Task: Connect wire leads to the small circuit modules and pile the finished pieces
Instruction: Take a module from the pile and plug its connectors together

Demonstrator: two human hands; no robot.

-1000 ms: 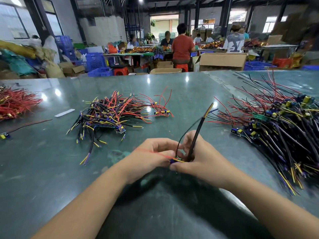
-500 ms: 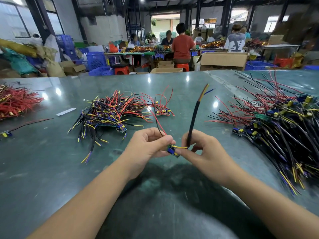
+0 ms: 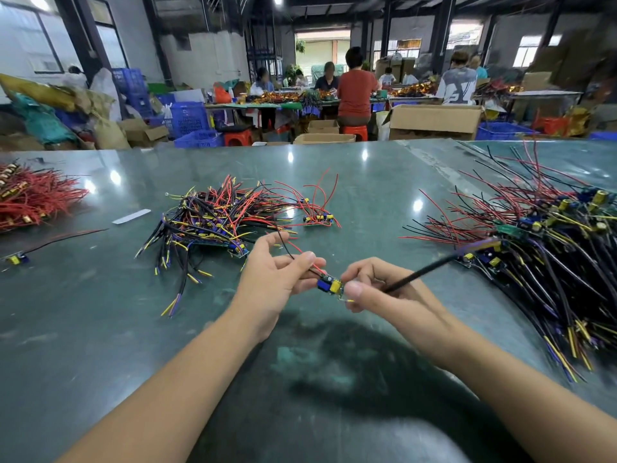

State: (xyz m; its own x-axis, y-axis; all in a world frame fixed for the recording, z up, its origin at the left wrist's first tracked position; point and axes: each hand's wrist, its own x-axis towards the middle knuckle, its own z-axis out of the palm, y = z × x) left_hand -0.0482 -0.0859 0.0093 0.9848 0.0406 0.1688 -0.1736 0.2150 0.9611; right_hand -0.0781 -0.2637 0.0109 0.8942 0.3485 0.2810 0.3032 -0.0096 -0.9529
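No legible writing on any part. Your left hand (image 3: 277,279) and right hand (image 3: 374,289) each pinch one end of the module (image 3: 329,285), held above the table (image 3: 100,329) with its long axis running left to right. The black lead (image 3: 420,274) now slants right toward the right pile (image 3: 551,248); half a second ago it stood near upright. The left pile (image 3: 217,218) lies beyond your left hand.

behind the green table (image 3: 367,182) people sit at far benches, one in a red shirt (image 3: 356,91) on an orange stool (image 3: 354,132). cardboard boxes (image 3: 434,121) and blue crates (image 3: 190,119) stand near.
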